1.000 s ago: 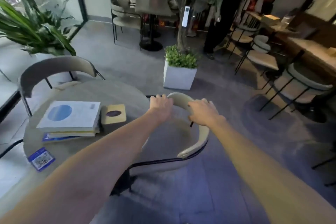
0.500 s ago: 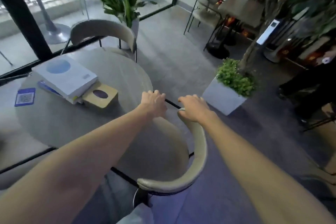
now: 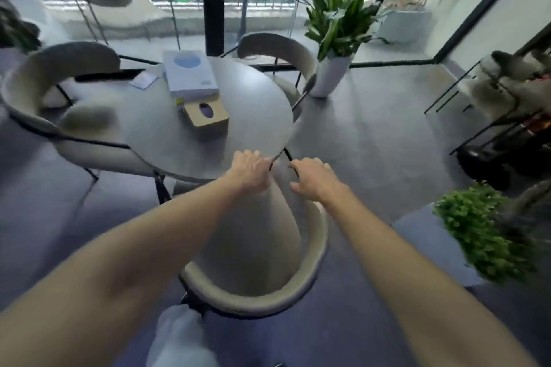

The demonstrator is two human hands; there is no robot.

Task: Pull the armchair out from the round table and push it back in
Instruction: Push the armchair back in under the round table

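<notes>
Since half a second before, the view had swung round to face the window, and the armchair (image 3: 310, 250) now stood straight in front of the person, its curved back nearest them and its front tucked against the near edge of the round worktop (image 3: 256, 128). Both arms had stayed stretched out over the seat. The left hand (image 3: 250, 171) was clenched on the front end of the chair's left arm, right at the worktop's rim. The right hand (image 3: 313, 180) lay over the front end of the right arm with fingers curled down; whether it truly gripped the black rod there I could not tell, as the frame was blurred.

On the worktop lay a white box (image 3: 190, 74) with a blue circle on its lid, a tan tissue box (image 3: 207, 116) just beside it on the near side, and a small card (image 3: 143, 80) to the left. Two more chairs stood at the worktop, one on the left (image 3: 44, 80) and one on the far side (image 3: 277, 50). A tall plant in a white pot (image 3: 332, 74) stood right of that, and a leafy shrub (image 3: 477, 229) sat low on the right.
</notes>
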